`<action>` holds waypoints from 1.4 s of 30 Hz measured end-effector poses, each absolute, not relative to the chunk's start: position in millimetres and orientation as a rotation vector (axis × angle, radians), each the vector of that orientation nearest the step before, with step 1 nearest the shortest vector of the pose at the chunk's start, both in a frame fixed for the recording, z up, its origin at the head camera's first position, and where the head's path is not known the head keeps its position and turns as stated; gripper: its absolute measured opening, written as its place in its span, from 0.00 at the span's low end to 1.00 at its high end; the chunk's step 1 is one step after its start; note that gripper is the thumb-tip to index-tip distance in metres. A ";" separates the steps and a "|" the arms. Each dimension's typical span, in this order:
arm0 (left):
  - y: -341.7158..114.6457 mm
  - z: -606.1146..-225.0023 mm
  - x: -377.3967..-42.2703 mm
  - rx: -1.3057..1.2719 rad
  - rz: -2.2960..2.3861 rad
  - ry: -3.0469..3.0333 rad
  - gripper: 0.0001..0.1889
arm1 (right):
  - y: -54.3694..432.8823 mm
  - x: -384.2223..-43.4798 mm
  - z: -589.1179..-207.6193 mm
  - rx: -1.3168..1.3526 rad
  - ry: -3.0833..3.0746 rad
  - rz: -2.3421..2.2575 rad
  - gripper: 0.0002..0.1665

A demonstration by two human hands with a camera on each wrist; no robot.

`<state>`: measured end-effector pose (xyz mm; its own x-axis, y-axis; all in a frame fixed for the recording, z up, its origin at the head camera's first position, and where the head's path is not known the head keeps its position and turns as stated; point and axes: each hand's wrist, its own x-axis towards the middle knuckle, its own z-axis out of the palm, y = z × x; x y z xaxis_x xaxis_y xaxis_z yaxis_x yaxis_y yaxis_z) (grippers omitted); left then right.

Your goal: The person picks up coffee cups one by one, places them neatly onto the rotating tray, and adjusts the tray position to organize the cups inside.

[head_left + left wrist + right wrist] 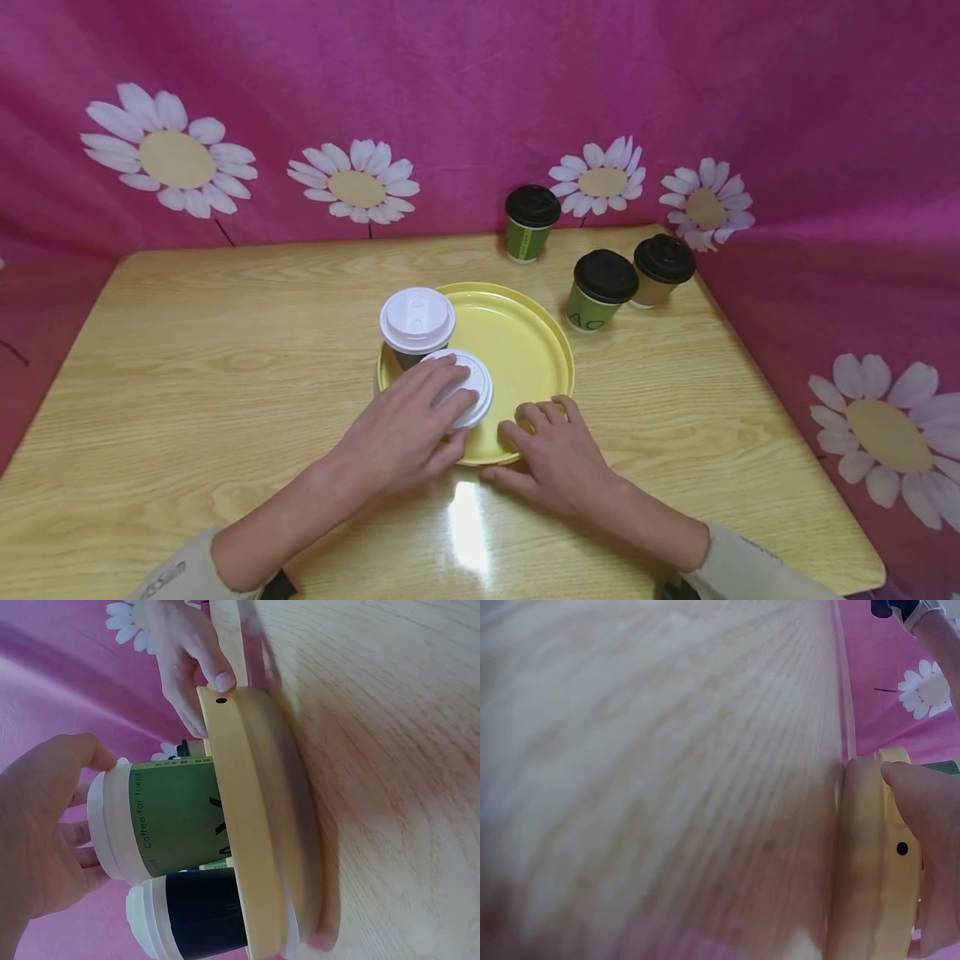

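My left hand (pixel 405 425) grips a paper cup by its white lid, fingers across the top and thumb at the near side. In the left wrist view, this cup's green printed sleeve (pixel 176 817) rises from the left part of a round yellow tray (pixel 525 350). Just behind it stands a second white-lidded cup (pixel 417 321) with a black body (pixel 202 911). At the tray's near right edge, my right hand (pixel 558 458) holds the rim, thumb outside and fingers bent over the inside. Its thumb (pixel 904 784) shows against the rim in the right wrist view.
Beyond the tray stands a green cup with a black lid (pixel 532 221). To the right are another green black-lidded cup (pixel 592 304) and a brown black-lidded one (pixel 660 271), close together. A pink flowered cloth (pixel 465 100) hangs behind the wooden table (pixel 225 358).
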<state>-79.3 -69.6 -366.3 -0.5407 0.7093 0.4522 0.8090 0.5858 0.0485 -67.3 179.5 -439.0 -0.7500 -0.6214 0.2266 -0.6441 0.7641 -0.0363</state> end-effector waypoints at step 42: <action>-72.0 -369.6 -81.3 -1.208 -0.446 -2.427 0.15 | 247.7 -166.5 -420.7 1.390 -2.623 0.260 0.39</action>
